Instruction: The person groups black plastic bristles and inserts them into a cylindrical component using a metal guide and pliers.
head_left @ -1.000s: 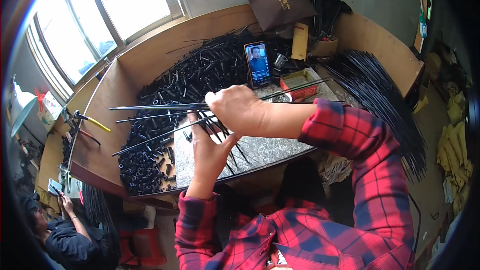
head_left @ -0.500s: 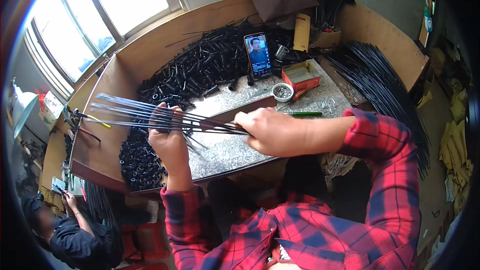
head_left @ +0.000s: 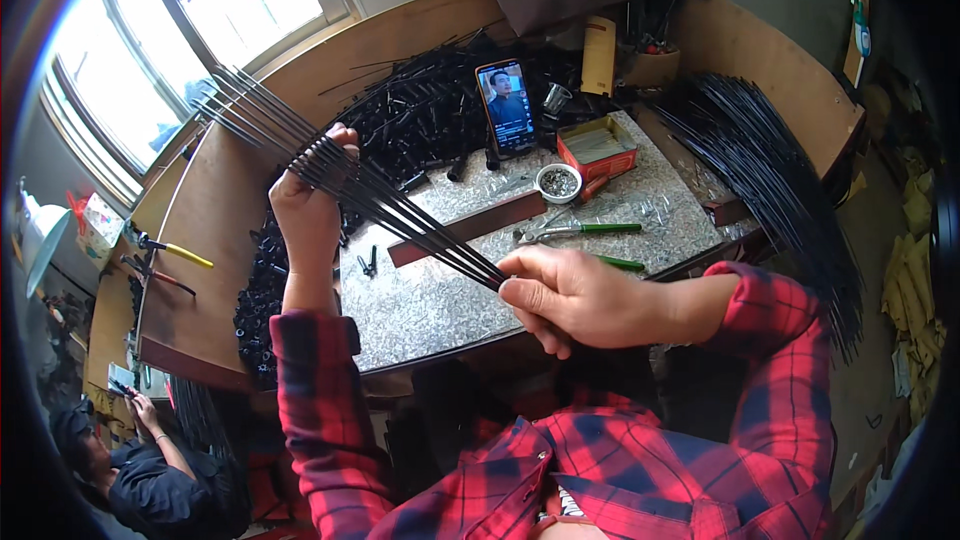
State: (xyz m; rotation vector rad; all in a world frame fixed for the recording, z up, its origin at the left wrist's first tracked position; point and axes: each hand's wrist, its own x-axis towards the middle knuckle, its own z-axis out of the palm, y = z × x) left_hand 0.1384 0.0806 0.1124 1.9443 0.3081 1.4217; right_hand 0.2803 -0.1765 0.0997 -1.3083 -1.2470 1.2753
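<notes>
A bundle of several thin black rods (head_left: 420, 230) slants across the worktop, its far ends fanned out toward the window. My left hand (head_left: 318, 165) is closed around it at the upper left, where short dark sleeves or rings seem to sit on the rods. At the near end, my right hand (head_left: 575, 295) grips the rod ends between thumb and fingers; the tips are hidden in it. Below the bundle, a flat reddish-brown bar (head_left: 500, 218) lies on the speckled board (head_left: 420, 315). Green-handled pliers (head_left: 585, 229) rest beyond my right hand, and two small black pieces (head_left: 368, 262) lie near my left forearm.
Black tubular parts (head_left: 400, 130) heap along the curved wooden rim. A phone (head_left: 507, 108) stands by a white cup of small metal bits (head_left: 558, 183) and a red box (head_left: 597, 147). More black rods (head_left: 760, 170) lie at right. A co-worker (head_left: 150, 470) sits lower left.
The rods have swung from nearly level to a slant, far ends raised. My left hand has moved up and left; my right hand has moved slightly right and nearer. The green-handled pliers show more fully.
</notes>
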